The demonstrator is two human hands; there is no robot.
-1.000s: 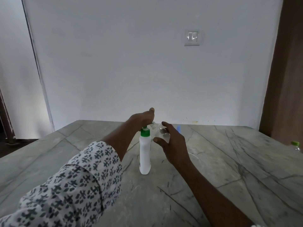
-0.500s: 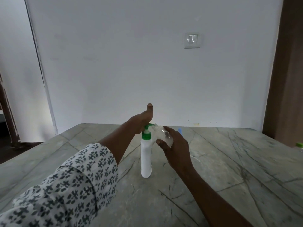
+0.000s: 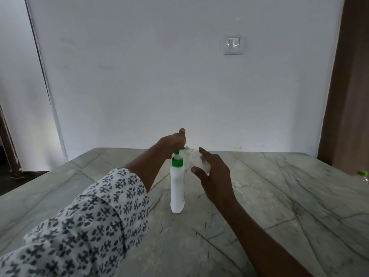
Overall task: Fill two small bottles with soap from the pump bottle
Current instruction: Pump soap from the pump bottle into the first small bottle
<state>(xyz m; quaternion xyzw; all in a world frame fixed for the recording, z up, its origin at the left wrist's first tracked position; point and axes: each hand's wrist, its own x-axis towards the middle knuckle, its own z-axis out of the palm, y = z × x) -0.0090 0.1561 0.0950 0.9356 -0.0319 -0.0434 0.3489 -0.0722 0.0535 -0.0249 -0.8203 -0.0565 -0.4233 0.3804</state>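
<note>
A white pump bottle [image 3: 177, 188] with a green collar and pump head stands upright in the middle of the marble table [image 3: 279, 206]. My left hand [image 3: 173, 141] rests on top of the green pump head, thumb raised. My right hand [image 3: 214, 172] holds a small clear bottle [image 3: 197, 159] tilted, its mouth against the pump's spout. Whitish soap shows inside the small bottle.
A second small bottle with a green cap [image 3: 363, 176] stands at the table's far right edge. Something small and blue [image 3: 218, 154] peeks out behind my right hand. A white wall with a light switch [image 3: 233, 45] rises behind the table.
The pump head has risen from its pressed-down position, and my left hand has lifted with it. My right hand keeps the small bottle at the spout.
</note>
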